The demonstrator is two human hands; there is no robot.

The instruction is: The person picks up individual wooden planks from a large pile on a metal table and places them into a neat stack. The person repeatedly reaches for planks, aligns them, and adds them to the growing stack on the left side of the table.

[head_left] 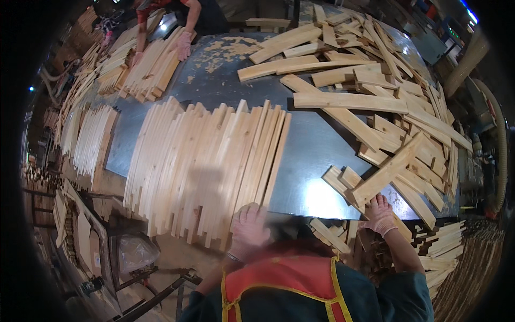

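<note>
My left hand point(249, 234), in a pale pink work glove, lies with outstretched fingers against the near ends of a row of wooden strips point(206, 145). The strips lie side by side, and their near ends stick out unevenly past the table edge. To the right, my gloved right hand point(380, 217) closes on the near end of a wooden board point(387, 170). This board slants up and away to the right across other loose pieces. A short wooden block point(343, 185) lies just left of it.
A metal table point(306, 139) carries a heap of jumbled boards point(370, 70) at the right. Sawdust point(220, 53) covers its far part. Across the table, a person's gloved hands point(184, 46) hold another row of strips point(153, 67). More stacked wood point(442, 247) stands below right.
</note>
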